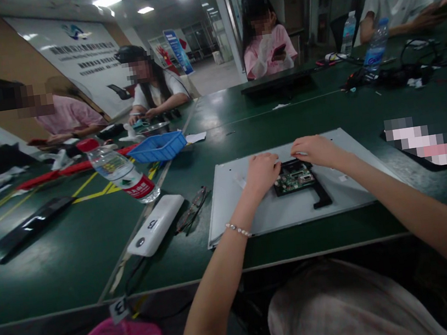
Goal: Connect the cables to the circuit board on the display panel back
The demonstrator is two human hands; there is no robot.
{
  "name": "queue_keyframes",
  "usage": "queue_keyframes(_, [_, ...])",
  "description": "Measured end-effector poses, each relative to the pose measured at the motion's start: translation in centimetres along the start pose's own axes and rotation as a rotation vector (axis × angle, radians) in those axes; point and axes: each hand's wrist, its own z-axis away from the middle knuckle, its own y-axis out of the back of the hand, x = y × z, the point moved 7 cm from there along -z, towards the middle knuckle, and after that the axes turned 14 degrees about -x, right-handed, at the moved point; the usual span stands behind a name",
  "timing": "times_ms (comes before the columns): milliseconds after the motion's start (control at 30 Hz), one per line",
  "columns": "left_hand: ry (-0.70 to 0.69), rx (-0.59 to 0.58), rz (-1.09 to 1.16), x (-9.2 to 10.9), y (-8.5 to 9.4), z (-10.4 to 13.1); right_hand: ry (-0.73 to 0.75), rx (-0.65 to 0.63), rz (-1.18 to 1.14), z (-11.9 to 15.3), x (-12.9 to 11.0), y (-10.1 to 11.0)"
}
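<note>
My L fingers (270,160) & R fingers (299,148) at black-framed rectangular green PCB (294,180); can't tell if gripping. Uneven push might flex it.

You have a circuit board (298,180) before you, green, crowded with small parts, facing up and seated in a black frame (321,196). The frame lies on a flat, pale grey panel (264,217); its arm extends from the near right corner toward you and ends in a short foot turned right. Your left hand (263,173) is at the frame's far left corner; your right hand (311,150) is at its far edge. Grip is unclear.
</note>
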Motion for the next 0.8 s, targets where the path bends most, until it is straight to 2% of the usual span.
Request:
queue_keyframes(133, [-0.021, -0.073, -0.032, 0.0, -0.7, -0.2, 0.004, -0.070, -0.048, -0.2, 0.6, -1.2])
queue_keyframes(333, [-0.015, -0.086, -0.091, 0.3, -0.6, -0.2, -0.049, -0.101, -0.039, -0.5, 0.8, -1.6])
queue_keyframes(667, [-0.020, -0.084, -0.113, 0.2, -0.8, -0.4, -0.043, -0.142, -0.102, -0.7, 0.9, -2.0])
queue_keyframes(800, [-0.022, -0.082, -0.111, 0.3, -0.8, -0.2, -0.038, -0.161, -0.146, -0.4, 0.8, -1.1])
